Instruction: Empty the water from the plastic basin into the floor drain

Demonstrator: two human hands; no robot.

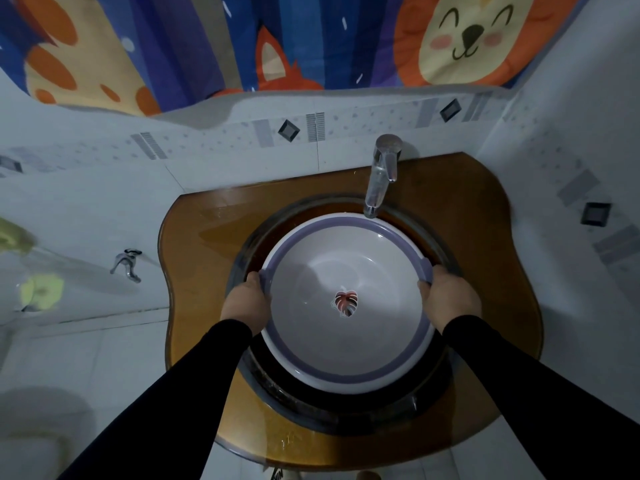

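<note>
A round white plastic basin (346,355) with a purple rim and a red leaf print on its bottom sits inside the dark round sink (346,414). Clear water seems to fill it; the surface is hard to make out. My left hand (246,304) grips the basin's left rim. My right hand (450,299) grips the right rim. Both arms wear black sleeves. No floor drain shows in the view.
A chrome faucet (381,174) reaches over the basin's far edge. The sink is set in an amber glass counter (194,271) against tiled walls. A wall tap (126,265) sticks out at the left. A colourful animal-print curtain (242,43) hangs beyond.
</note>
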